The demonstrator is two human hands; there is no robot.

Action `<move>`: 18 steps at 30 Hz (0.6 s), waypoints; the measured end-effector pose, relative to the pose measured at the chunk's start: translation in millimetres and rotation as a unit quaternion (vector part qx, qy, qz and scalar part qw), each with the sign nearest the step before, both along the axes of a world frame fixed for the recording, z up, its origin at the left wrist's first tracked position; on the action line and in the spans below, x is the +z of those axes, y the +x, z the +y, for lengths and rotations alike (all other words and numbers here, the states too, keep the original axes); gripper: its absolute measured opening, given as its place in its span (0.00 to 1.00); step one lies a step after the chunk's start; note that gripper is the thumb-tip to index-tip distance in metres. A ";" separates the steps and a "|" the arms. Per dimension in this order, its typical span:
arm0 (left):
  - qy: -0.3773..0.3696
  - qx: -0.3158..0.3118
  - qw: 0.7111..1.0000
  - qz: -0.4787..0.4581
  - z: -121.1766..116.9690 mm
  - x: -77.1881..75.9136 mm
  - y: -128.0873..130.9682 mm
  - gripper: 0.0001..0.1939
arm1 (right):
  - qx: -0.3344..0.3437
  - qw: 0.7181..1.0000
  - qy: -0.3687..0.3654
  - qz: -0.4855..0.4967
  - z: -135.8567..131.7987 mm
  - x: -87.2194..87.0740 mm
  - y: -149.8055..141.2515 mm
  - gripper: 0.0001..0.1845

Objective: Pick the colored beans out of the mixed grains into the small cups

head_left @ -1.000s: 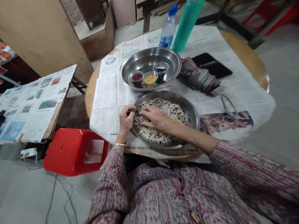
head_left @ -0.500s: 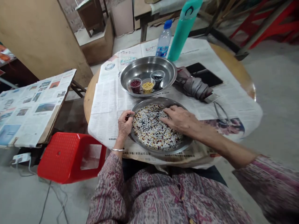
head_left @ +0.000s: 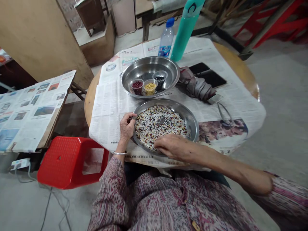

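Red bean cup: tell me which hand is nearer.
Left. The left hand is on the steel tray's rim, below the cup; the right hand is farther, at the near edge.

"Where's my camera sitting?"

"I've got it on the person's head, facing forward and tipped down."

"How close is the view?"

"Close. The shirt (head_left: 168, 205) fills 6 o'clock, the left hand (head_left: 126, 126) and right hand (head_left: 175, 147) sit just above it, the round table (head_left: 237, 64) spreads toward 12, and the floor (head_left: 276, 128) lies out at 3."
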State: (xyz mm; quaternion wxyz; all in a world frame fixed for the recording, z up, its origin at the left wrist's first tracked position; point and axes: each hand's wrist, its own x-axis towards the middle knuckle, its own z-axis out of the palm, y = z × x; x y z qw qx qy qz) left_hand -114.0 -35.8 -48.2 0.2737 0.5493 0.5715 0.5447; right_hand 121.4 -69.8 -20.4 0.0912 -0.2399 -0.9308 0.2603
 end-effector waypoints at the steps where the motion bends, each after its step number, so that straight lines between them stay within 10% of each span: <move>1: 0.002 -0.001 1.000 -0.001 0.0 0.3 0.2 0.14 | 0.005 1.000 0.002 -0.013 0.9 -4.4 -1.0 0.11; 12: 0.009 -0.004 1.000 -0.003 0.2 -3.1 -0.6 0.12 | -0.258 0.959 0.108 -0.046 83.2 7.0 -19.3 0.20; 18: -0.002 -0.006 1.000 -0.002 0.1 -1.1 -0.8 0.12 | -0.166 0.978 0.122 -0.023 59.6 6.3 -64.2 0.24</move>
